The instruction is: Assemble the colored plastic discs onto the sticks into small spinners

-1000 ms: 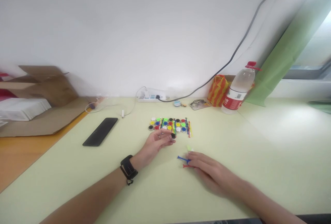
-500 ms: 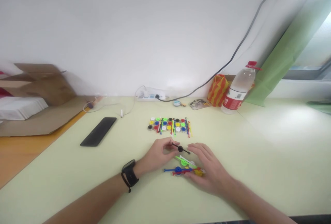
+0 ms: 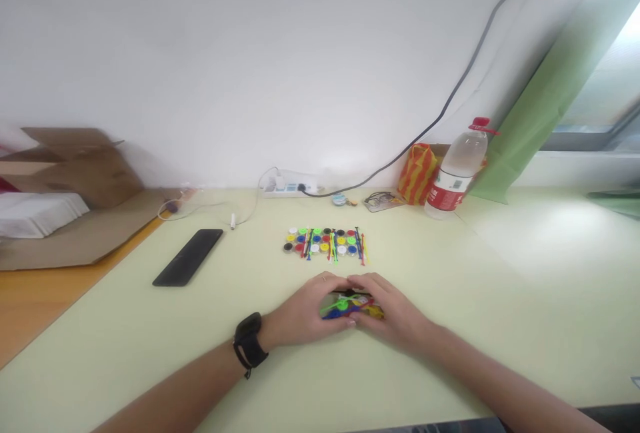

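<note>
My left hand (image 3: 311, 306) and my right hand (image 3: 395, 308) curve round a small heap of plastic arrow spinners (image 3: 343, 304) on the table, fingertips nearly meeting at the front and back. Green, blue, red, yellow, white and black pieces show between the palms; the outer ends are hidden. A black spinner (image 3: 350, 293) lies at the far side of the heap. Beyond my hands, round coloured discs (image 3: 325, 246) and loose thin arrows (image 3: 361, 246) are laid out in groups.
A black phone-like slab (image 3: 189, 258) lies to the left. Cardboard (image 3: 100, 233) with white stacks is at far left. A power strip (image 3: 285, 190), a striped bag (image 3: 417, 174) and a large bottle (image 3: 457, 170) stand along the wall. A black watch (image 3: 250, 340) is on my left wrist.
The black spinner has left my left fingers and now lies with the heap. Both hands have closed in round the pile, drawing the spinners together.
</note>
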{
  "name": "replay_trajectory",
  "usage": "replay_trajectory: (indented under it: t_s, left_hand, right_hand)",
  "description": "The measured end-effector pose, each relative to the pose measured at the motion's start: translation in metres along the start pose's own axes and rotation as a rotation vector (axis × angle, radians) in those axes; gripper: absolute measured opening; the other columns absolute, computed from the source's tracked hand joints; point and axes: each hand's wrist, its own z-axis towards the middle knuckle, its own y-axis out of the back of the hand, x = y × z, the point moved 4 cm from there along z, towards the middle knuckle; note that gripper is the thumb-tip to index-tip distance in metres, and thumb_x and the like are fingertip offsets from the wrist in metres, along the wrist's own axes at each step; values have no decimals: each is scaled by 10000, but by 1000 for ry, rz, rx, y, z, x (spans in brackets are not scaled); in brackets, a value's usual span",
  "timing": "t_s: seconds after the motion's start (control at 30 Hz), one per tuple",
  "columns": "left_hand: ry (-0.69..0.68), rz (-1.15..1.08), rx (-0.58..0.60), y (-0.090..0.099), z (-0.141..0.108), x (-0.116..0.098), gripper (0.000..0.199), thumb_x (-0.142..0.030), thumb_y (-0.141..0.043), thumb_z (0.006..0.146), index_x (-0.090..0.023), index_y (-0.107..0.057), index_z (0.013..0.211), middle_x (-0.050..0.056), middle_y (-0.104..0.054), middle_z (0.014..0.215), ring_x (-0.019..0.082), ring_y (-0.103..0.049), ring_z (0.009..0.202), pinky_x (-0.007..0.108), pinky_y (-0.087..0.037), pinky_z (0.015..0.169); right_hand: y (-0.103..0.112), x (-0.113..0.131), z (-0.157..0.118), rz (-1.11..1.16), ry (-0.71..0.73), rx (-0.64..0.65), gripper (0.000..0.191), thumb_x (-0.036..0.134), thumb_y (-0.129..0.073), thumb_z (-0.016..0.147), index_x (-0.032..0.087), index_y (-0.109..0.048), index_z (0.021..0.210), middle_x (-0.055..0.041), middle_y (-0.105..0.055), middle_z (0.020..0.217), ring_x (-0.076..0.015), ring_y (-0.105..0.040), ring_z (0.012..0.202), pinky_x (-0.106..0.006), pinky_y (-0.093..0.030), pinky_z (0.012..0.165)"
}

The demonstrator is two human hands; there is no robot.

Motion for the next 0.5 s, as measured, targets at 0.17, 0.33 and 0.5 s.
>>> replay_trajectory:
  t_s: [0.17,0.33,0.5]
  left_hand:
    - [2,24,20,4,-2,5,439,-204,-680,879,-298,-667,1308,53,-719,1264,252,-670,1138,352,-490,1026]
    - [17,10,36,6,-2,5,432,-245,-707,881,-295,-674,1309,41,-744,1237,253,-705,1095,332,-514,979]
    - [12,65,19,9,-3,4,404,-328,-714,902,-300,-682,1304,50,-746,1241,260,-705,1111,345,-516,992]
  right_hand:
    - [4,-7,0,-19,-37,-7,577,371,-730,887,255,-504,1404,-110,-677,1179,-261,-661,1055,-416,-575,920]
    - [8,-15,-4,26,-124,33,421,375,-698,911,247,-596,1299,-87,-702,1086,-225,-678,932,-351,-581,818]
    - [11,-7,-2,4,-51,50,372,380,-691,921,242,-619,1259,-91,-710,1085,-230,-679,943,-347,-575,810]
